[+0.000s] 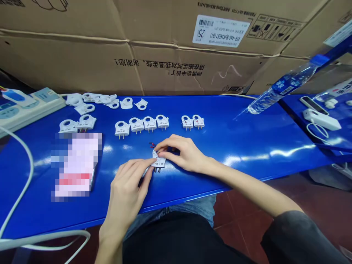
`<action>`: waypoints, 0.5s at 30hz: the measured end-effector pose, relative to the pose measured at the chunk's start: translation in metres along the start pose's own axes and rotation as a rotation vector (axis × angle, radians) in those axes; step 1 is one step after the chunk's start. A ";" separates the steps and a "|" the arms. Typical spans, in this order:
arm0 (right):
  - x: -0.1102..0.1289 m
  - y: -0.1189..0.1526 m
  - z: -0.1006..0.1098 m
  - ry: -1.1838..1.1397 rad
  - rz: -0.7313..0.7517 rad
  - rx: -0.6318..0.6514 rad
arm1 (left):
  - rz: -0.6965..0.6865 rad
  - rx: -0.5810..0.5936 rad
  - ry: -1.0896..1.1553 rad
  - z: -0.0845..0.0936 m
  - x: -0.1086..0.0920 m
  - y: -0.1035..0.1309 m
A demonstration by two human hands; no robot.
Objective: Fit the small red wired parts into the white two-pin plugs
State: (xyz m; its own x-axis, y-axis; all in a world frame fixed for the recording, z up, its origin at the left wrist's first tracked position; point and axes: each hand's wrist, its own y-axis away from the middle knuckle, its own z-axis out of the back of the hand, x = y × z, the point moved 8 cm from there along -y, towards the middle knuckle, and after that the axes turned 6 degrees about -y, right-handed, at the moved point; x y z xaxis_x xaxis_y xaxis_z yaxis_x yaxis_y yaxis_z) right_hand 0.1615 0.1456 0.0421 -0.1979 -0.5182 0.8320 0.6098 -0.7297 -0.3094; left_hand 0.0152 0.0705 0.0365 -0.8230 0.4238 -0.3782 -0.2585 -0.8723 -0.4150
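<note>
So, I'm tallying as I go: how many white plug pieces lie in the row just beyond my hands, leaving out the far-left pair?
6: four pieces side by side beyond the left hand, and two pieces beyond the right hand. None looks hidden there.

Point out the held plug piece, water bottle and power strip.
Held plug piece [160, 164]: head view, face above the prongs.
Water bottle [285, 86]: head view, blue label.
Power strip [46, 95]: head view, right-end socket.
</note>
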 end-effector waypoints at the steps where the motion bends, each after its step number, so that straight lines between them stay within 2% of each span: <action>1: 0.000 0.000 -0.001 0.004 0.001 0.010 | 0.002 -0.004 -0.001 0.000 0.000 0.000; 15: 0.005 0.001 -0.008 0.093 0.094 0.068 | -0.008 -0.014 0.002 0.001 0.000 0.000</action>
State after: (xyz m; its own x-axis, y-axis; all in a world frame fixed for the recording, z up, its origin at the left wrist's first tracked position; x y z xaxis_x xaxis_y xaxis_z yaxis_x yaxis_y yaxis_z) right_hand 0.1544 0.1389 0.0421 -0.2058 -0.6239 0.7539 0.6789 -0.6458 -0.3492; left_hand 0.0149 0.0700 0.0368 -0.8198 0.4314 -0.3767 -0.2582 -0.8655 -0.4293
